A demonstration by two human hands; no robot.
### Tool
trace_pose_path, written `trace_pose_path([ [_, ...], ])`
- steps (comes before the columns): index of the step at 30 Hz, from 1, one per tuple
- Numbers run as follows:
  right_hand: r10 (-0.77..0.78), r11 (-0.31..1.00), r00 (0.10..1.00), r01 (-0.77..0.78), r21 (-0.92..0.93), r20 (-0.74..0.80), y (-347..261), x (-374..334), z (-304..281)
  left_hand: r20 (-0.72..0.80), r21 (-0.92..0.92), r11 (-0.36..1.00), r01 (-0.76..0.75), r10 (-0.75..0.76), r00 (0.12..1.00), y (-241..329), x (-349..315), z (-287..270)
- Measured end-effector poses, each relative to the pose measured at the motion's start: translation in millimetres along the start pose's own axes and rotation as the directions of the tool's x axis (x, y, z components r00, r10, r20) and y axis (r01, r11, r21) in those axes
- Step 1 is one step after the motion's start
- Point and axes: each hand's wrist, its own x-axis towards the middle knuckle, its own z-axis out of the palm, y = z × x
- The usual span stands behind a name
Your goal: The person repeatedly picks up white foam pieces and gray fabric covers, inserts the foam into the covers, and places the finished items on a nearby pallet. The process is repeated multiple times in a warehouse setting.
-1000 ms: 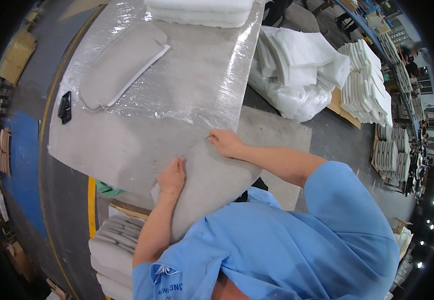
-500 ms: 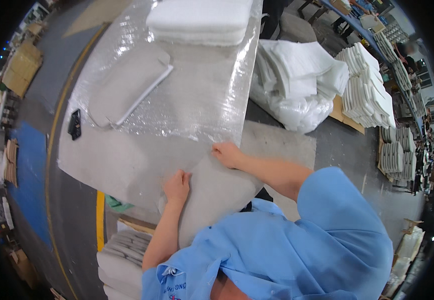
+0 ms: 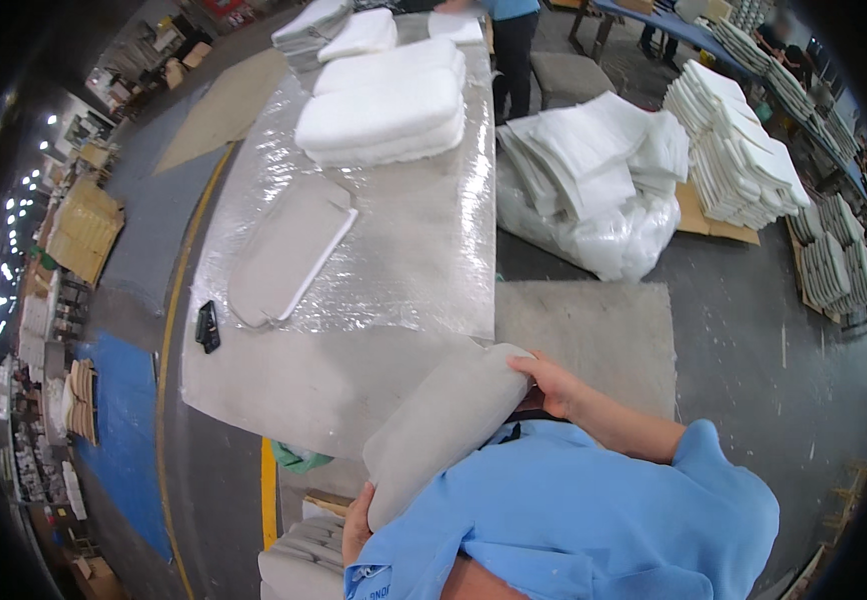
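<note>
A light grey, padded cushion (image 3: 449, 425) lies slantwise against my front, partly over the near edge of the table. At its lower left end my left hand (image 3: 358, 522) grips the side, with part of the hand hidden by the cushion. My right hand (image 3: 546, 384) clasps the upper right end, thumb on top and fingers curled beneath. On the table, a flat grey cover (image 3: 294, 250) with a white edge rests on clear plastic film (image 3: 414, 260). A small black object (image 3: 208, 327) sits beside it, too small to identify.
Thick white padding sheets (image 3: 384, 100) are stacked at the table's far end, where another person (image 3: 514, 50) stands. To the right are white sheets in a plastic bag (image 3: 594, 170) and a tall white pile (image 3: 739, 150). Grey cushions (image 3: 304, 560) are stacked low at my left.
My hands have gone from pinching the cushion's upper surface to holding its two ends. The cushion now looks rounder and tilted towards me. The view has shifted, showing more of the table's far end.
</note>
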Motion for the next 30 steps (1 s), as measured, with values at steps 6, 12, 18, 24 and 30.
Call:
trace_pose_path([
  [6, -0.543, 0.823, 0.833, 0.502, 0.266, 0.106, -106, -28, 88, -0.06, -0.104, 0.694, -0.713, 0.711, 0.701, 3, 20, 74],
  [12, -0.727, 0.637, 0.586, 0.771, 0.03, 0.358, -101, -48, 128, 0.228, -0.066, 0.731, -0.679, 0.673, 0.703, -16, 35, 118],
  [18, -0.512, -0.009, 0.464, 0.838, -0.545, 0.723, -111, -89, 117, 0.372, -0.34, 0.88, -0.331, 0.45, 0.812, 20, 42, 33],
  [24, 0.008, -0.523, 0.163, 0.841, -0.135, 0.987, -66, -64, 118, 0.497, -0.213, 0.959, -0.187, 0.271, 0.825, 78, 61, 21],
  [30, 0.291, -0.321, 0.302, 0.925, -0.205, 0.908, -19, -22, 126, 0.191, 0.842, 0.525, -0.126, -0.071, 0.979, 69, 114, 39],
])
